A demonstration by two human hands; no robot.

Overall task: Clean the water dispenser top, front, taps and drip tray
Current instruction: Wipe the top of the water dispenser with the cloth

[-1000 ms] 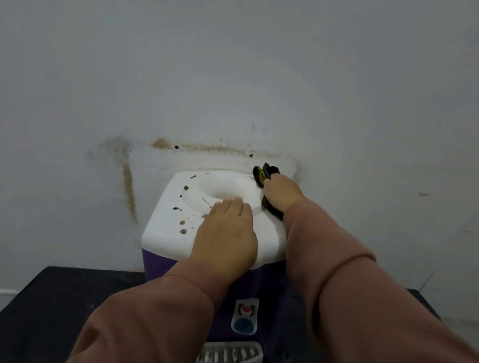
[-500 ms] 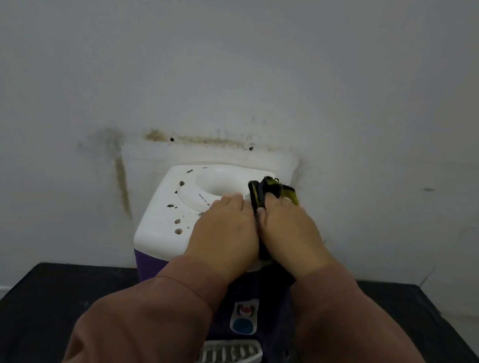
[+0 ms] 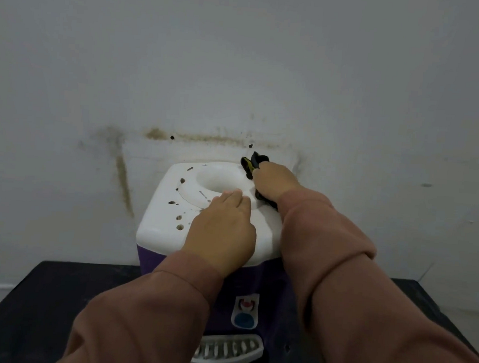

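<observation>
The right hand [image 3: 272, 183] has slid away from the left one to the back right corner of the water dispenser's white top [image 3: 159, 229]. It grips a black-and-yellow cloth [image 3: 251, 163] there, fingers curled over it. The left hand [image 3: 224, 231] lies flat near the front edge, fingers pressed together, tips on the ring round the bottle well. Dark spots dot the top's left side. The purple dispenser stands at the black table's [image 3: 29, 294] back edge, with its drip tray [image 3: 226, 349] at the bottom.
</observation>
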